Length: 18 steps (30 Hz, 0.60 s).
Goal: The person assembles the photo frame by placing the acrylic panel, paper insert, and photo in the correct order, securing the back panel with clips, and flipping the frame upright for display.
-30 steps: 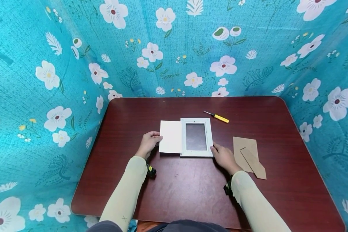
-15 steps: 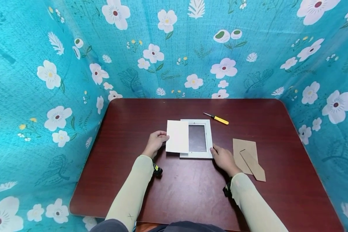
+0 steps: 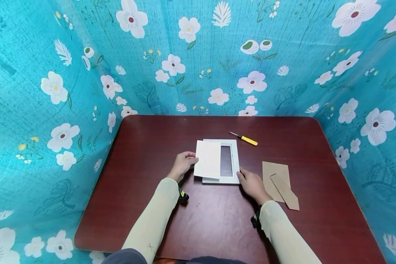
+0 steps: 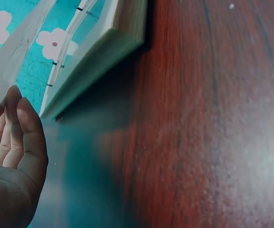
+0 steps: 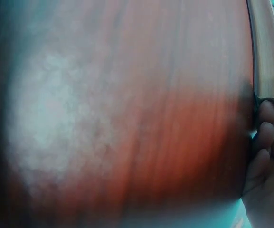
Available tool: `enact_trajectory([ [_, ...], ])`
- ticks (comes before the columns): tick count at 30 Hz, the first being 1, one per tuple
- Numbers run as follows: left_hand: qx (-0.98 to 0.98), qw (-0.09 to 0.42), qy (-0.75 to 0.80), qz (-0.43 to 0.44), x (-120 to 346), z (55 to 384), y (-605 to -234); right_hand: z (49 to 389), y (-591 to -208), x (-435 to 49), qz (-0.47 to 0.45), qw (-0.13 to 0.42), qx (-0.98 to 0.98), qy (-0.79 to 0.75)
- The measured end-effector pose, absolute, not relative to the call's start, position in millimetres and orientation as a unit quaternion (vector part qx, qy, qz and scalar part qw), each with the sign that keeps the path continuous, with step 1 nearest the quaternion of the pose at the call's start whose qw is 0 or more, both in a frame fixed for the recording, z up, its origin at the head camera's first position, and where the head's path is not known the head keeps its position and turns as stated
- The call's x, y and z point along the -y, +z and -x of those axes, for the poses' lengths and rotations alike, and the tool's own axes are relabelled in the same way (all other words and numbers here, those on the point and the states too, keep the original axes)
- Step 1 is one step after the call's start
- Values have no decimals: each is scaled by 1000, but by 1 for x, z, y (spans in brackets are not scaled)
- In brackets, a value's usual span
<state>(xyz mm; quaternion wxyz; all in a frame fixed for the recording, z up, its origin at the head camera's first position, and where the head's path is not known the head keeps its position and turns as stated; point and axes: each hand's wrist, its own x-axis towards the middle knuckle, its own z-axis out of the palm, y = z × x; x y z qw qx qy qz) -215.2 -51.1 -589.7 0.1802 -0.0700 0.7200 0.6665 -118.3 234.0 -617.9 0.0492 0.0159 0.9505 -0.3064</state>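
A white paper sheet (image 3: 207,160) hangs over the left part of a white picture frame (image 3: 234,161), hiding much of its opening. My left hand (image 3: 184,165) pinches the sheet by its left edge between thumb and fingers. Seen in the left wrist view, the sheet (image 4: 20,50) is tilted above the frame, and faint small print shows on it. My right hand (image 3: 252,184) grips the frame's near right corner, thumb on top. In the right wrist view its fingers (image 5: 266,135) curl against the frame's side (image 5: 268,52).
A yellow-handled screwdriver (image 3: 248,140) lies behind the frame to the right. Right of my right hand is a brown backing board (image 3: 277,167) with a stand leg (image 3: 286,192) on top. All lie on a dark red table (image 3: 151,139), with flowered curtain (image 3: 198,73) around its far sides.
My left hand has moved the paper sheet rightward, from beside the frame to over its left half and part of the opening. The right hand keeps its hold on the frame's corner.
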Motion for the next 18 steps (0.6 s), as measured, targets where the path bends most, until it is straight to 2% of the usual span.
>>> enact_trajectory([
  [18, -711, 177, 678, 52, 31, 214, -586, 117, -618, -233, -18, 44, -953, -300],
])
